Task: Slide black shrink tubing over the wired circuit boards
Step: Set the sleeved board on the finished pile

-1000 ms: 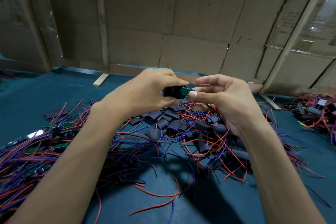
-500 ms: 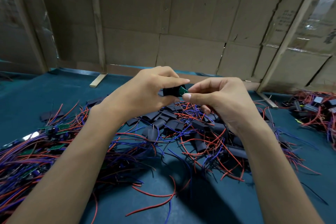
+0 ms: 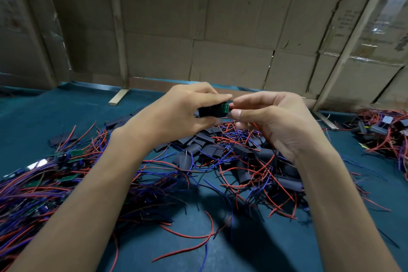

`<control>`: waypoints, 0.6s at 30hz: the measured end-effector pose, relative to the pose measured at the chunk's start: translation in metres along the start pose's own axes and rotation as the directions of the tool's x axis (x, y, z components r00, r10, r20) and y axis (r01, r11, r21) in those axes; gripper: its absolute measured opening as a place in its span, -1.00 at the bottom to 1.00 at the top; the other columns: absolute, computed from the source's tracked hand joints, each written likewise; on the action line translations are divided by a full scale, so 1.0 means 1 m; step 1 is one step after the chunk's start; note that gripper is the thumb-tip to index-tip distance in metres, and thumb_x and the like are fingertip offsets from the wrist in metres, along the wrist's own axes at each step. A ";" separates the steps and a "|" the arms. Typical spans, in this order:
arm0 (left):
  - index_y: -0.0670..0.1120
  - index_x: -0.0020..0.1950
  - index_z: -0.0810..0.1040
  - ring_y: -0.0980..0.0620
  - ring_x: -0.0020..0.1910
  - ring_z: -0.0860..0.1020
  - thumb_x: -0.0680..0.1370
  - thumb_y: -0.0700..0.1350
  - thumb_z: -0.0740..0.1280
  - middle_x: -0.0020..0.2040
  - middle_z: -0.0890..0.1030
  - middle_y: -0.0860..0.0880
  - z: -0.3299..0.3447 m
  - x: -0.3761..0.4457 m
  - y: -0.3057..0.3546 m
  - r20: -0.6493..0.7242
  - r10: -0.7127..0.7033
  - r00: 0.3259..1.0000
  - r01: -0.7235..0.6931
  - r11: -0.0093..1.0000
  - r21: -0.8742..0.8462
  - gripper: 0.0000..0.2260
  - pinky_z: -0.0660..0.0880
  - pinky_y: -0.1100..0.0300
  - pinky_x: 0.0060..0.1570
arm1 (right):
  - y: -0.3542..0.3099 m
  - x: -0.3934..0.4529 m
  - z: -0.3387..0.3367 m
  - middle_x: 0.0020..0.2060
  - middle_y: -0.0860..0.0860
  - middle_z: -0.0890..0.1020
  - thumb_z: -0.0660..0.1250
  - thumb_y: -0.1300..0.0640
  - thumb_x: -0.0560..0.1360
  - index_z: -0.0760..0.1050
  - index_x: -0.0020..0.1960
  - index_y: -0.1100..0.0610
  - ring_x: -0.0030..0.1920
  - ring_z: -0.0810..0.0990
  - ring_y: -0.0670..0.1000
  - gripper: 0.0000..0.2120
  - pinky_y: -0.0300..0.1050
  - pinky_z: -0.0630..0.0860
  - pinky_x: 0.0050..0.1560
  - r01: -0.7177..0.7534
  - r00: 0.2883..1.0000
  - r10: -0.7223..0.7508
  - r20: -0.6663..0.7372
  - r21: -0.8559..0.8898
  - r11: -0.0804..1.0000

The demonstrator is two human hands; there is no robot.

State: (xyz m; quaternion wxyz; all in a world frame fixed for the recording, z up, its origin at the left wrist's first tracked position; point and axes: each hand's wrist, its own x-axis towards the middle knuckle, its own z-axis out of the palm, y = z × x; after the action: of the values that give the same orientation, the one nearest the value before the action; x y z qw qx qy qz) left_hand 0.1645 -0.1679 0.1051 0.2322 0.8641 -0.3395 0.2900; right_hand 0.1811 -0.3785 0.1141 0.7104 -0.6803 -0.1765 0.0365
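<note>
The desk (image 3: pixel 55 115) is covered in a plain deep teal-blue surface. Across it lies a tangle of wires (image 3: pixel 154 174) in bright red, blue and purple, with a few black strands mixed in. Loose shrink tubing pieces (image 3: pixel 207 150) among them are matte black, some reading dark grey where light catches them. The tube of shrink tubing (image 3: pixel 209 111) held up between the hands is black, and the circuit board (image 3: pixel 225 108) poking from its end is green. More green boards (image 3: pixel 76 153) show in the left heap of wires. A separate pile of finished pieces (image 3: pixel 384 132) at far right is red, black and grey. The cardboard wall (image 3: pixel 231 62) behind is plain dull brown, with pale wooden battens (image 3: pixel 116 28).
</note>
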 end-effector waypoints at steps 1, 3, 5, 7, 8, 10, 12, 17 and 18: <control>-0.20 0.35 0.57 -0.09 0.08 0.63 0.47 -0.25 0.54 0.11 0.66 -0.12 -0.001 0.000 0.000 -0.003 0.004 1.000 -0.004 1.000 -0.003 -0.54 0.52 -0.03 0.14 | 0.000 0.000 0.001 -0.23 0.18 0.73 0.52 0.47 0.34 0.71 -0.24 0.20 -0.29 0.70 0.07 -0.81 -0.25 0.58 -0.34 0.028 1.000 -0.029 -0.006 -0.046 0.999; -0.21 0.34 0.58 -0.08 0.08 0.64 0.46 -0.24 0.55 0.11 0.67 -0.12 -0.002 0.000 0.002 -0.012 0.015 1.000 -0.015 1.000 -0.005 -0.55 0.52 -0.02 0.14 | 0.002 0.000 0.004 -0.28 0.14 0.73 0.54 0.43 0.35 0.69 -0.23 0.19 -0.39 0.64 0.00 -0.83 -0.26 0.52 -0.45 0.063 0.997 -0.067 -0.030 -0.117 0.991; -0.19 0.33 0.59 -0.06 0.07 0.64 0.45 -0.23 0.56 0.10 0.68 -0.10 -0.002 0.001 0.004 -0.018 0.022 1.000 -0.022 1.000 -0.015 -0.54 0.53 -0.01 0.14 | 0.003 0.001 0.007 -0.32 0.11 0.71 0.52 0.43 0.38 0.66 -0.21 0.20 -0.48 0.58 -0.07 -0.84 -0.27 0.43 -0.54 0.057 0.997 -0.062 -0.052 -0.103 0.993; -0.16 0.34 0.59 -0.05 0.07 0.64 0.44 -0.22 0.58 0.10 0.69 -0.08 -0.001 0.003 0.006 -0.017 0.022 1.000 -0.023 1.000 -0.021 -0.52 0.53 0.05 0.14 | 0.004 0.002 0.007 -0.33 0.08 0.69 0.47 0.42 0.44 0.62 -0.18 0.22 -0.49 0.54 -0.06 -0.87 -0.26 0.38 -0.56 0.040 0.998 -0.042 -0.048 -0.035 0.999; -0.16 0.35 0.58 -0.04 0.08 0.64 0.44 -0.21 0.58 0.11 0.69 -0.08 0.000 0.003 0.007 -0.019 0.021 1.000 -0.021 0.999 -0.025 -0.51 0.52 0.13 0.15 | 0.004 0.001 0.007 -0.33 0.08 0.67 0.44 0.41 0.46 0.60 -0.16 0.24 -0.47 0.55 -0.04 -0.89 -0.25 0.37 -0.57 0.023 0.999 -0.022 -0.031 0.018 1.000; -0.16 0.35 0.58 -0.02 0.11 0.64 0.43 -0.20 0.59 0.15 0.68 -0.07 0.001 0.003 0.008 -0.031 0.012 0.999 -0.013 0.999 -0.033 -0.50 0.48 0.28 0.14 | 0.002 0.001 0.006 -0.33 0.10 0.65 0.46 0.36 0.46 0.58 -0.10 0.27 -0.45 0.58 -0.03 -0.92 -0.24 0.35 -0.58 -0.004 1.000 0.003 0.004 0.083 0.997; -0.17 0.34 0.58 -0.03 0.12 0.63 0.43 -0.19 0.58 0.15 0.67 -0.09 0.002 0.003 0.009 -0.040 -0.002 0.999 0.000 0.999 -0.049 -0.51 0.51 0.21 0.15 | 0.001 0.000 0.004 -0.33 0.09 0.64 0.54 0.31 0.35 0.57 -0.08 0.27 -0.46 0.57 -0.06 -0.80 -0.27 0.34 -0.59 -0.008 1.000 0.008 0.002 0.066 0.998; -0.10 0.42 0.51 0.06 0.19 0.55 0.45 -0.08 0.56 0.20 0.57 -0.06 0.005 0.002 0.003 0.010 -0.091 0.996 0.092 0.987 -0.130 -0.44 0.46 0.27 0.20 | -0.002 0.002 -0.010 -0.41 0.10 0.63 0.55 0.38 0.33 0.60 -0.20 0.21 -0.59 0.38 -0.07 -0.84 -0.28 0.29 -0.62 0.007 0.991 -0.011 -0.131 -0.033 0.999; -0.05 0.45 0.49 0.10 0.21 0.54 0.47 -0.02 0.54 0.21 0.55 -0.01 0.003 0.000 -0.003 0.051 -0.169 0.984 0.175 0.975 -0.139 -0.43 0.45 0.28 0.21 | -0.005 0.003 -0.017 -0.42 0.10 0.63 0.55 0.37 0.34 0.61 -0.21 0.20 -0.58 0.37 -0.05 -0.84 -0.28 0.28 -0.62 0.023 0.983 -0.029 -0.181 -0.035 0.999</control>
State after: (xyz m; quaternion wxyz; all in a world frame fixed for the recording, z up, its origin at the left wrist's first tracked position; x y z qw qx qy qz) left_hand 0.1677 -0.1680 0.1024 0.3111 0.8769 -0.2877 0.2267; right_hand 0.1882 -0.3940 0.1190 0.7127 -0.6900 -0.1205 -0.0382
